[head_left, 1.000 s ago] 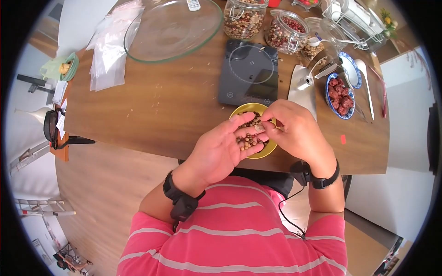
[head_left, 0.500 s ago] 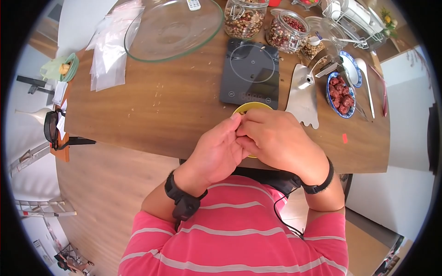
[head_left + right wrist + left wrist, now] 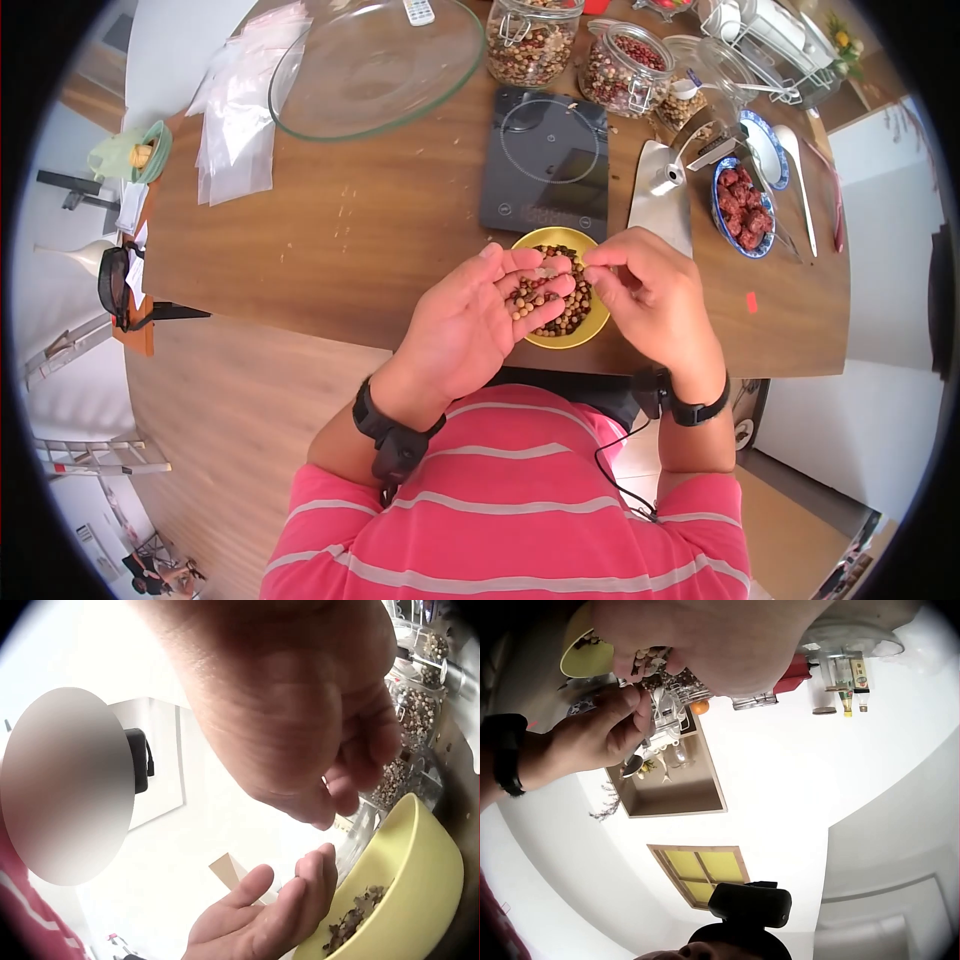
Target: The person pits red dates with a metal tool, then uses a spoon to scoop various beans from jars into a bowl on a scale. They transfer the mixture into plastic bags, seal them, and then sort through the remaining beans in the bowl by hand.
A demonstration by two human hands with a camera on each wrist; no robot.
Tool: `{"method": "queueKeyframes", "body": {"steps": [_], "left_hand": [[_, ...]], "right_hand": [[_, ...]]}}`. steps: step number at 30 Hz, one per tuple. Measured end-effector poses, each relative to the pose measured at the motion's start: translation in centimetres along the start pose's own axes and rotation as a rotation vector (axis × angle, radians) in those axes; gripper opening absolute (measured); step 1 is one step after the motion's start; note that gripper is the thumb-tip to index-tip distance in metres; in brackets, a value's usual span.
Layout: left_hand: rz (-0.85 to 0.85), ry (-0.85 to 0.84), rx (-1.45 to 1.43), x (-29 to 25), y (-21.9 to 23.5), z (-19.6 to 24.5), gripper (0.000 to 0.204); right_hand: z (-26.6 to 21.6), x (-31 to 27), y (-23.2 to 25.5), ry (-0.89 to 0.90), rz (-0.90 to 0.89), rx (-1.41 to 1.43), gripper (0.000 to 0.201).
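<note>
My left hand (image 3: 465,305) is palm up over the yellow bowl (image 3: 598,325), its fingers loosely extended. Small round pieces, like mixed beans or nuts in tan, brown and dark red (image 3: 530,297), lie on those fingers, with a pale flake (image 3: 545,271) among them. More of the same fill the bowl below. My right hand (image 3: 655,295) is just to the right, fingers bent, thumb and forefinger tips close together above the bowl's rim. I cannot tell whether a small piece is between them. In the right wrist view, the right hand (image 3: 300,712) hangs above the left fingertips.
A black kitchen scale (image 3: 545,165) stands behind the bowl, with a metal scraper-like plate (image 3: 660,215) to its right. Farther right is a blue-rimmed bowl of dark red lumps (image 3: 742,207). Glass jars (image 3: 535,50), a glass dish (image 3: 375,125) and plastic bags (image 3: 235,150) line the back.
The right hand moved over the left, covering its fingers, then drew back to the right. The left fingers, cupped half a second ago, are spread again and show the pieces.
</note>
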State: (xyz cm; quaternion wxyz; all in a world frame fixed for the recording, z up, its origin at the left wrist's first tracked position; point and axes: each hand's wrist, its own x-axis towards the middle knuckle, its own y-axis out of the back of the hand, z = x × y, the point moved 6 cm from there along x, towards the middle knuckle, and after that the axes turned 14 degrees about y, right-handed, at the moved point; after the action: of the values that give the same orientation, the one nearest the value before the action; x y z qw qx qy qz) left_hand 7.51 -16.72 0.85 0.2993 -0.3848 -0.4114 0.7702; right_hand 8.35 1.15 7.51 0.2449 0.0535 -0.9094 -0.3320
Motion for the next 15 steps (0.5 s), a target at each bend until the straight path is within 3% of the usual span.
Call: {"method": "queueKeyframes", "body": {"steps": [4, 6, 10, 15], "left_hand": [[0.02, 0.003, -0.004, 0.2, -0.5, -0.2, 0.05], [0.034, 0.001, -0.016, 0.3, -0.6, -0.3, 0.052], [0.055, 0.027, -0.023, 0.2, -0.9, -0.5, 0.055], [0.038, 0.046, 0.029, 0.2, -1.2, -0.3, 0.059]], "right_hand": [[-1.6, 0.1, -0.6, 0.131, -0.016, 0.053, 0.023], [-2.5, 0.3, -1.0, 0.2, -0.07, -0.083, 0.024], [-2.8, 0.9, -1.0, 0.199, -0.173, -0.139, 0.028], [-3.4, 1.8, -1.4, 0.234, -0.317, -0.174, 0.018]]}}
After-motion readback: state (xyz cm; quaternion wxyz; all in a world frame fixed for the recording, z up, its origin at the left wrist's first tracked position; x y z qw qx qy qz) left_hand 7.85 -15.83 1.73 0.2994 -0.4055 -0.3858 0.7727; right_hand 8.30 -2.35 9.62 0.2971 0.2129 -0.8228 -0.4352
